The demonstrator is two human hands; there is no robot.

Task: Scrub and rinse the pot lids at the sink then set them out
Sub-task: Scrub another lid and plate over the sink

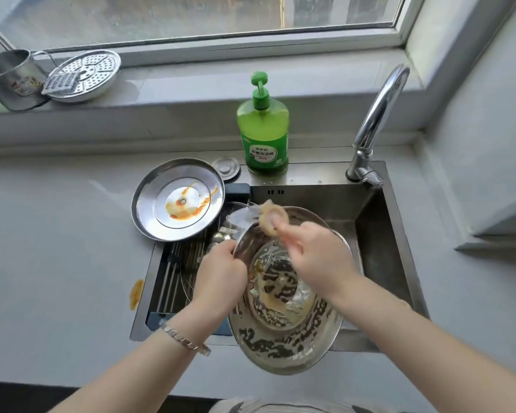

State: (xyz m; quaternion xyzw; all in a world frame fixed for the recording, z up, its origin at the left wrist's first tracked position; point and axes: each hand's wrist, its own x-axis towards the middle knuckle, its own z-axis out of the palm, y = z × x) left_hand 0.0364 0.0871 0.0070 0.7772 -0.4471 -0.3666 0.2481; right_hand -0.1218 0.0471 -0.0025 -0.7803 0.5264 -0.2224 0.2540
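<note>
Left grip (221,275) is curled tight while the blurred right grip (319,257) pinches nearby.

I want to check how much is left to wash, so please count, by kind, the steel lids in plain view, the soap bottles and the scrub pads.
Steel lids: 2 (soapy lid, stained lid)
Soap bottles: 1 (green bottle)
Scrub pads: 1 (beige scrub pad)
Total: 4
</note>
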